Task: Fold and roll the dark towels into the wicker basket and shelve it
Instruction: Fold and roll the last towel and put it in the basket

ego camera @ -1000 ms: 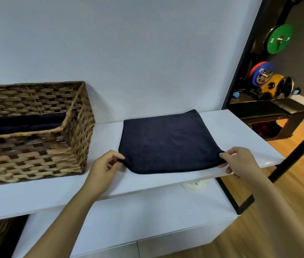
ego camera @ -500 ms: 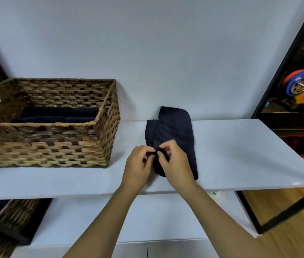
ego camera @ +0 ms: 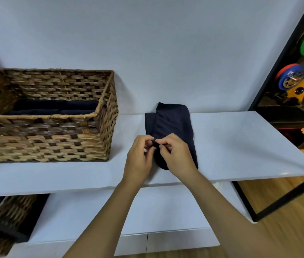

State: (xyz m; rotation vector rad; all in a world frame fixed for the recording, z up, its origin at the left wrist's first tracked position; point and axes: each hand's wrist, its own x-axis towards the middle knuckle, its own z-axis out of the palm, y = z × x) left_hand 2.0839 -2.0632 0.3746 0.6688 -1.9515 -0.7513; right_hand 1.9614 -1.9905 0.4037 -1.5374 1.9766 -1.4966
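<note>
Fingers: our left fingers (ego camera: 148, 144) and right fingers (ego camera: 163, 143) curl in and pinch the near end of the dark towel (ego camera: 171, 123) between thumb and fingertips, tips almost touching each other.
Left hand: our left hand (ego camera: 140, 161) sits at 9 o'clock of the pinch, back of the hand facing us, its forearm running down toward 7 o'clock.
Right hand: our right hand (ego camera: 178, 158) sits at 3 o'clock of the pinch and covers the towel's near right part; its forearm leaves toward 5 o'clock.
Towel: we see it folded into a narrow strip lying lengthwise on the white shelf top (ego camera: 240, 142), its far end at 12 o'clock bent up against the wall (ego camera: 147, 43), its near end rounded under our hands.
Wicker basket: the wicker basket (ego camera: 54, 138) stands on the same shelf top at 9 o'clock of the towel, near it but apart.
Basket contents: dark towels in the basket (ego camera: 54, 108) lie low inside; we cannot tell how many.
Lower level: a second wicker basket (ego camera: 2, 229) shows at 7 o'clock under the shelf top; what it holds we cannot tell.
Side room: weight plates (ego camera: 300, 79) in green, blue, red and yellow sit at 2 o'clock, beyond a black frame (ego camera: 270, 75).
</note>
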